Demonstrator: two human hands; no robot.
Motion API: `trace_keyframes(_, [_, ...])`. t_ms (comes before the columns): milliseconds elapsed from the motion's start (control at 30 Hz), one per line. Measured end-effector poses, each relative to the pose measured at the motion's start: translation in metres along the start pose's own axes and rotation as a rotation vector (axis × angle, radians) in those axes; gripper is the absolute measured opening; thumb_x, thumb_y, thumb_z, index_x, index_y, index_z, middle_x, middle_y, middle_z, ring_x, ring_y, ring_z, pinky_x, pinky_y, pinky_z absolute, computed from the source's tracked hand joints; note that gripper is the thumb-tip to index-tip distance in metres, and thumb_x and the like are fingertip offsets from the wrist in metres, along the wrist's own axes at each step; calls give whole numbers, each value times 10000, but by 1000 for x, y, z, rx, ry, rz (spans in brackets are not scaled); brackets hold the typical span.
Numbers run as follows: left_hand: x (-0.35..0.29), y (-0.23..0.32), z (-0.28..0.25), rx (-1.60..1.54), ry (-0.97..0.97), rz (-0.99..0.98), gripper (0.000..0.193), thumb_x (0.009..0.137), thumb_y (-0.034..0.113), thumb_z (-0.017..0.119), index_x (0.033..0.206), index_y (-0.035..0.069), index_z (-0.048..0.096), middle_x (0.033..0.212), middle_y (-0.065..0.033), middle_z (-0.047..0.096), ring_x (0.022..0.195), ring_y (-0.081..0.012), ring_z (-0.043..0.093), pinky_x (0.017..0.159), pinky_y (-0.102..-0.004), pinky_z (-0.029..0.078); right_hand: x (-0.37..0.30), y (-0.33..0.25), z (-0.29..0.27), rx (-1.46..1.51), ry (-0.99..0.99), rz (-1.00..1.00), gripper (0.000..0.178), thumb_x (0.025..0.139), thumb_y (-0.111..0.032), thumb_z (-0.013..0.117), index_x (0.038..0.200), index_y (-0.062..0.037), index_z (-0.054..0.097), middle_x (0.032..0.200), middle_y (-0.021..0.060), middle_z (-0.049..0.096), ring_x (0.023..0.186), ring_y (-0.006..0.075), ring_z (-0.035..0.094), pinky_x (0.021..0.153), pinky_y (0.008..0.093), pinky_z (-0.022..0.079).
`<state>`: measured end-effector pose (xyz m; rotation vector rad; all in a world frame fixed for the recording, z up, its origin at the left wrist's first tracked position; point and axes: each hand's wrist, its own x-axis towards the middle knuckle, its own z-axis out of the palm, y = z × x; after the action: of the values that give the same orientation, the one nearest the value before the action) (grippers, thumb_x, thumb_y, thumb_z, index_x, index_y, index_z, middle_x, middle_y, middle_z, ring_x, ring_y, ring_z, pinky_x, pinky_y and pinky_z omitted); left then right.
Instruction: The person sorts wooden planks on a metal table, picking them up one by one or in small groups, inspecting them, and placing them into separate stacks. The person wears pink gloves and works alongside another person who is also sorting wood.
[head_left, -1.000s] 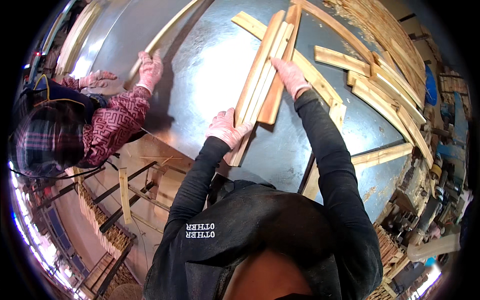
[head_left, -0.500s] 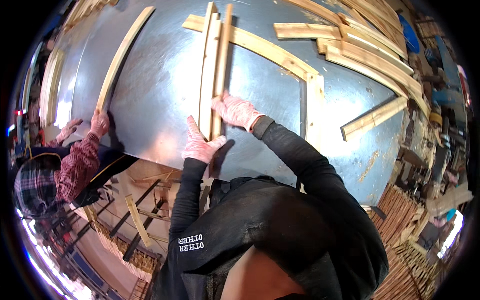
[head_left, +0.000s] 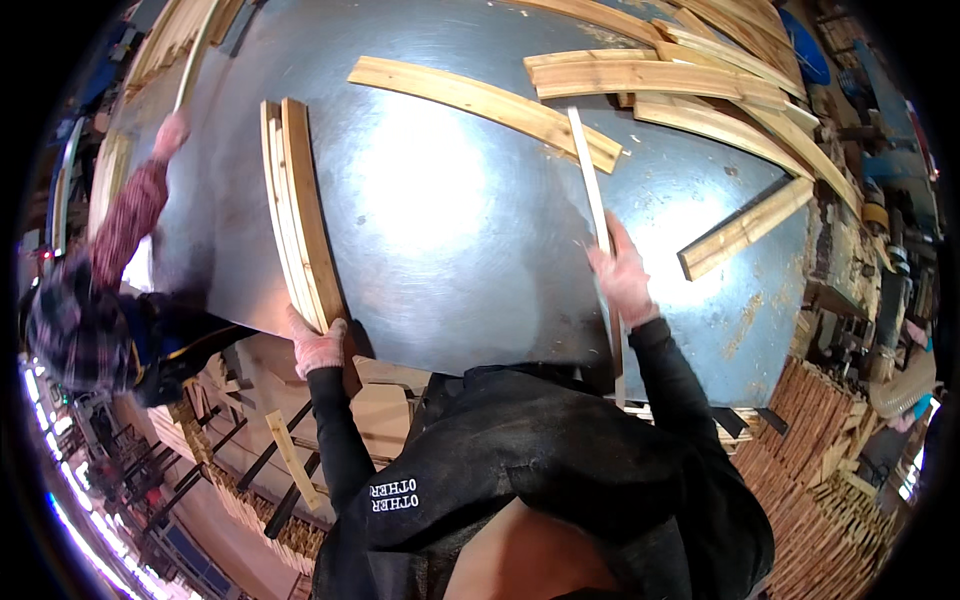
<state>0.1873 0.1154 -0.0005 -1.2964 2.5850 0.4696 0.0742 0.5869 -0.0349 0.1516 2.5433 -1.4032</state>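
My left hand [head_left: 320,345], in a pinkish glove, is closed round the near end of a small bundle of wooden planks [head_left: 298,220]. The bundle lies on the metal tabletop [head_left: 430,290], left of its middle, and its near end overhangs the front edge. On the right, my gloved right hand [head_left: 625,280] grips a single plank [head_left: 590,175] tilted up onto its narrow edge; its near end also reaches the table's front edge. Beyond both hands another plank [head_left: 480,105] lies flat and slanting, its right end beside the far part of the gripped one.
Several planks lie in a loose pile [head_left: 700,90] at the far right. A short plank [head_left: 745,230] rests right of my right hand. At the left a co-worker's hand [head_left: 172,135] holds a long strip. Stacked wood [head_left: 820,470] stands below the table's right side.
My left hand has carried the bundle leftward. My right hand has left it and taken the right-hand plank, turning it from flat onto its edge. The co-worker's strip has moved farther away.
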Motion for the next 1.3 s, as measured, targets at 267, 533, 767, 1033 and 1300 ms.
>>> trace_keyframes(267, [13, -14, -1, 64, -43, 37, 1057, 788, 653, 611, 1554, 117, 119, 1520, -226, 347, 1348, -391, 414, 1038, -494, 390, 108, -176, 207, -1098, -132, -908, 138, 803, -117, 584, 689, -127, 661, 698, 101, 646, 810, 264, 631, 809, 449, 475])
trace_keyframes(533, [4, 15, -5, 126, -56, -68, 1092, 774, 468, 740, 1552, 60, 92, 1516, -240, 337, 1327, -421, 427, 1059, -459, 405, 161, -178, 191, -65, -171, -911, 680, 852, -459, 629, 1361, -27, 498, 1379, 238, 488, 1289, 376, 442, 1121, 528, 287])
trace_keyframes(767, [-9, 46, 18, 466, 125, 146, 1244, 639, 426, 853, 1552, 68, 87, 1510, -286, 297, 1351, -455, 371, 1098, -489, 353, 272, -143, 23, -1190, -427, -479, 951, 731, -535, 736, 1471, -86, 341, 1307, 191, 568, 1215, 370, 531, 1062, 431, 387])
trace_keyframes(1033, [35, 25, -10, 387, 28, 46, 1137, 707, 393, 811, 1551, 102, 106, 1377, -312, 436, 1234, -434, 484, 1018, -503, 402, 263, -150, 17, -763, -606, -80, 774, 871, -704, 460, 1204, -29, 641, 1197, 239, 636, 1086, 384, 614, 948, 432, 463])
trace_keyframes(1300, [7, 148, 75, -1053, -847, 488, 395, 885, 24, 607, 1265, -43, 523, 1138, -103, 631, 1019, -165, 616, 887, -311, 515, 232, -116, 84, -167, -389, -637, 643, 900, -320, 603, 1449, -53, 402, 1412, 199, 494, 1237, 342, 536, 1031, 399, 444])
